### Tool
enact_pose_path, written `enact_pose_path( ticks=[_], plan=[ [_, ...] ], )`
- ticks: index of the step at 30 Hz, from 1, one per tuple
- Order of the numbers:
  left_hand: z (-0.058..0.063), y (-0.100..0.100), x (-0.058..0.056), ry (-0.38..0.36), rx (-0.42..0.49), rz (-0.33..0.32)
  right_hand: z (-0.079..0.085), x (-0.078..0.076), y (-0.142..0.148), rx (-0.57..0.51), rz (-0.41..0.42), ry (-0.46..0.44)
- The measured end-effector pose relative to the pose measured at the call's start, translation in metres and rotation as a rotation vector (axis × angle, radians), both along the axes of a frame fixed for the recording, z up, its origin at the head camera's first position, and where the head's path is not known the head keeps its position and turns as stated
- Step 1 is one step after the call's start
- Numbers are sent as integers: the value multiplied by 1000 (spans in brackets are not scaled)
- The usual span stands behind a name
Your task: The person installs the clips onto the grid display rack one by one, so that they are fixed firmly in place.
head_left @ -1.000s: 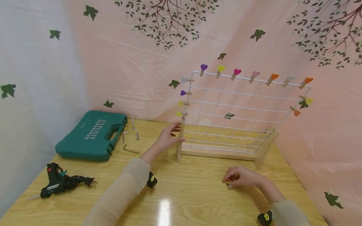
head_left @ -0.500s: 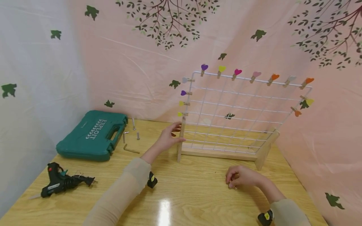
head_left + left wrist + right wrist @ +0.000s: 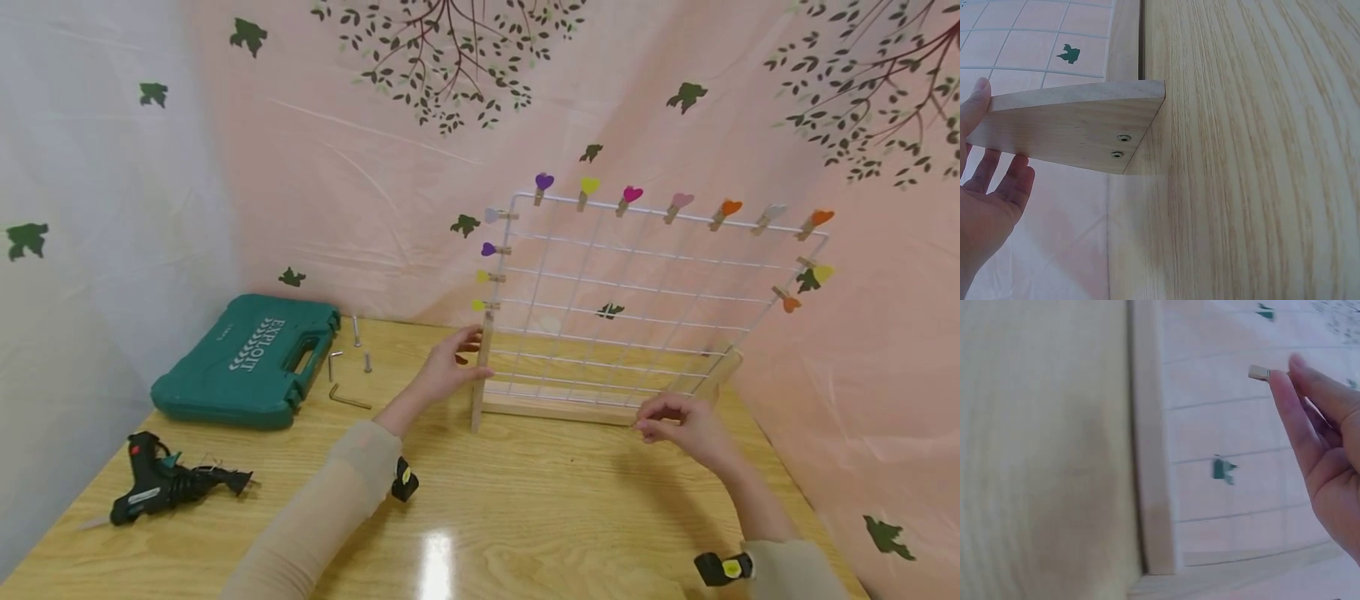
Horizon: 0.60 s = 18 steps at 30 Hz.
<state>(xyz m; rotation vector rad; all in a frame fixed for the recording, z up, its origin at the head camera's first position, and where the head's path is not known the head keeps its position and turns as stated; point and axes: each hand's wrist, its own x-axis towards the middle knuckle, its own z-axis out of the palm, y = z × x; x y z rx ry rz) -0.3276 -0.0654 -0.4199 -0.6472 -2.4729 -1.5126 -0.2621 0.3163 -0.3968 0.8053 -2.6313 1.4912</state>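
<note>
A white wire grid (image 3: 651,210) stands in a wooden base, with small heart-topped clothespins (image 3: 632,195) clipped along its top and both sides. My left hand (image 3: 445,368) holds the base's left side board (image 3: 1066,128), thumb on one edge and fingers at the other. Two metal bolt heads (image 3: 1120,146) show on that board's outer face. Between thumb and fingertips my right hand (image 3: 692,429) pinches a small wooden clothespin (image 3: 1259,373); the rest of it is hidden by the fingers. In the head view that hand is raised in front of the grid's lower right part.
A green tool case (image 3: 247,358) lies at the back left. Beside it are hex keys (image 3: 348,400) and bolts (image 3: 356,331). A black glue gun (image 3: 168,483) rests at the front left. A pink printed cloth (image 3: 360,183) hangs behind the table.
My right hand has lifted from the tabletop, moving up and right toward the grid with the clothespin. The left hand has stayed at the side board.
</note>
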Motion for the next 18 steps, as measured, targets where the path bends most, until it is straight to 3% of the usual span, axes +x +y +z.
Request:
enact_pose_path(
  ticks=[4, 11, 18],
  plan=[
    [0, 2, 0, 3, -6, -2, 19, 7, 6, -126, -126, 125],
    [0, 2, 1, -14, 5, 1, 45, 16, 16, -321, -573, 341],
    [-1, 2, 2, -9, 11, 0, 54, 8, 29, -566, -754, 574]
  ],
)
